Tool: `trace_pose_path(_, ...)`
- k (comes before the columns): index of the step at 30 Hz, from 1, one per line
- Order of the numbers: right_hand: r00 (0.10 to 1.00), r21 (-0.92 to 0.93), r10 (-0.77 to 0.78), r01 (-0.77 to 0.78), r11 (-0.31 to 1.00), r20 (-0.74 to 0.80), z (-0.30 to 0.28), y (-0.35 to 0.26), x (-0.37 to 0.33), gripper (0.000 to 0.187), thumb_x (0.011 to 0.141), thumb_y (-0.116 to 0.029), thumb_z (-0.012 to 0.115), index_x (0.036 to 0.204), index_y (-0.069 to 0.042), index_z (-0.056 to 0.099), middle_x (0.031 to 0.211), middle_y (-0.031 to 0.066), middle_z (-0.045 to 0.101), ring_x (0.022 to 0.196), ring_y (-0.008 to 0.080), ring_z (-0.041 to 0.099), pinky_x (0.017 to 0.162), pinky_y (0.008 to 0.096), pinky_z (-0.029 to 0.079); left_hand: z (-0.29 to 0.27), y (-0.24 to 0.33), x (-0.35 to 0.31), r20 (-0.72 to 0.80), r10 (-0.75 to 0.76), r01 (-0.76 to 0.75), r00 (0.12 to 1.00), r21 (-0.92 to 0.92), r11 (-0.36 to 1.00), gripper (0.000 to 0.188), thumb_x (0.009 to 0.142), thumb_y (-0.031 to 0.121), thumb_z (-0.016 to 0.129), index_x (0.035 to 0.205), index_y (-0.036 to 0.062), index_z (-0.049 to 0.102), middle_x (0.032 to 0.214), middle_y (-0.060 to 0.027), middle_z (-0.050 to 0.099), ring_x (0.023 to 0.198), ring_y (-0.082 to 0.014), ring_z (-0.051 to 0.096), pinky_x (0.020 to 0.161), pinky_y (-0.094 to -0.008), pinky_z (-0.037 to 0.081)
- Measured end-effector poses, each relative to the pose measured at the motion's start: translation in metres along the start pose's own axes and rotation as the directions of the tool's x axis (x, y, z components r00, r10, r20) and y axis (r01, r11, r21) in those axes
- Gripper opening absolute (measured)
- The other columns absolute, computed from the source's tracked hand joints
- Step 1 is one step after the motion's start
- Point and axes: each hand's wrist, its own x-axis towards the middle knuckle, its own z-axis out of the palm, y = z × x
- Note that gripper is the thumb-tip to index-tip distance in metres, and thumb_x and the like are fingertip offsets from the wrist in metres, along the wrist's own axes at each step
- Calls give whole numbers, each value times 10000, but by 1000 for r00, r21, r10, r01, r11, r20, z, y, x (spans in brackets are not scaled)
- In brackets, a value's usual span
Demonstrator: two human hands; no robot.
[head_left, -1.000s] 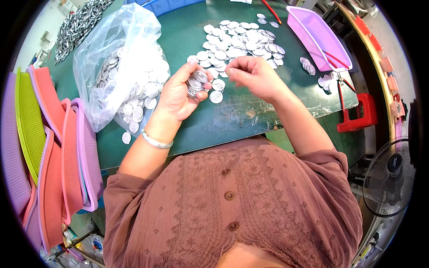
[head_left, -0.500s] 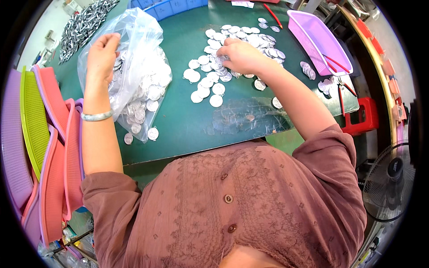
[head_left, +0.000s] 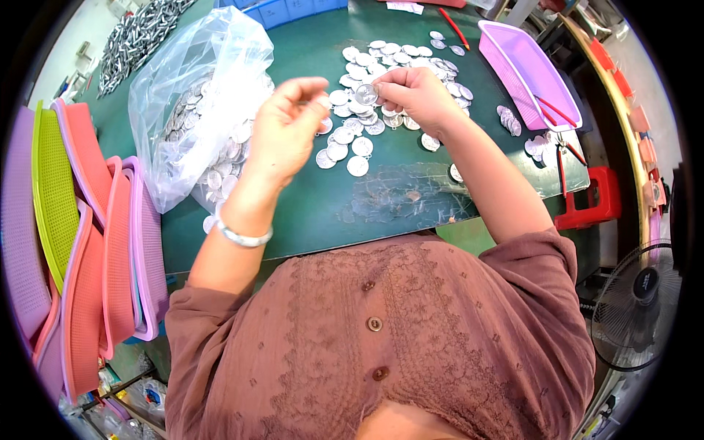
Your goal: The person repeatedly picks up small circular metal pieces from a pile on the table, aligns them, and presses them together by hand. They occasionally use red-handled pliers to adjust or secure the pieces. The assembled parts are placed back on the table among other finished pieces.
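Between the thumb and fingers of my right hand (head_left: 422, 97) is a round silver medallion (head_left: 366, 94) with a small loop, lifted above a loose pile of similar medallions (head_left: 357, 147) on the green table. My left hand (head_left: 286, 132) hovers to the left of that pile, fingers loosely curled and thumb apart, with nothing visible in it. A pale bangle circles that wrist. Behind and left of it lies a clear plastic bag (head_left: 172, 95) holding many more medallions; my left hand and forearm cover part of it.
Stacked pink, green and purple plastic baskets (head_left: 117, 257) stand at the left. A purple basket (head_left: 529, 73) sits at the far right, beside red-handled pliers (head_left: 561, 165) and small medallion groups. A blue bin (head_left: 293, 11) and a heap of metal parts (head_left: 143, 40) are at the back.
My left hand has come away from the bag, moving right toward the pile. My right hand has lifted a medallion from the pile and drawn slightly right.
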Motion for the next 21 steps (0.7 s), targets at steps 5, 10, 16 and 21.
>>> trace_pose_path(5, 999, 258, 17, -28, 966, 46, 5, -5, -20, 184, 782, -103, 596, 915, 23, 607, 734, 57, 608, 631, 91, 519, 591, 214, 416, 14, -23, 7, 152, -185, 222, 971, -284, 933, 204, 841, 106, 552, 1008, -10, 546, 882, -77, 601, 746, -120, 579, 657, -234, 480)
trace_pose_path(10, 999, 277, -3, -12, 961, 53, 12, -9, -27, 188, 787, -109, 598, 919, 24, 609, 744, 53, 607, 643, 96, 522, 621, 226, 427, 13, -27, 6, 159, -209, 256, 965, -383, 888, 188, 832, 94, 562, 990, -8, 553, 833, -70, 604, 704, -115, 587, 638, -223, 483)
trace_pose_path(16, 992, 186, -103, 88, 979, 74, 18, -8, -28, 184, 777, -118, 596, 902, 14, 623, 724, 28, 601, 627, 70, 502, 572, 200, 410, 8, -37, 3, 122, -106, 147, 987, -402, 904, 171, 837, 68, 550, 987, -13, 563, 821, -82, 614, 693, -117, 587, 646, -226, 491)
trace_pose_path(21, 946, -8, -324, 324, 946, 27, 22, -6, -32, 135, 791, -74, 572, 894, -14, 636, 740, 17, 601, 652, 79, 516, 591, 215, 421, 12, -38, 0, 24, 54, -43, 998, -339, 940, 150, 840, 32, 534, 973, -19, 578, 822, -82, 621, 714, -119, 589, 663, -220, 492)
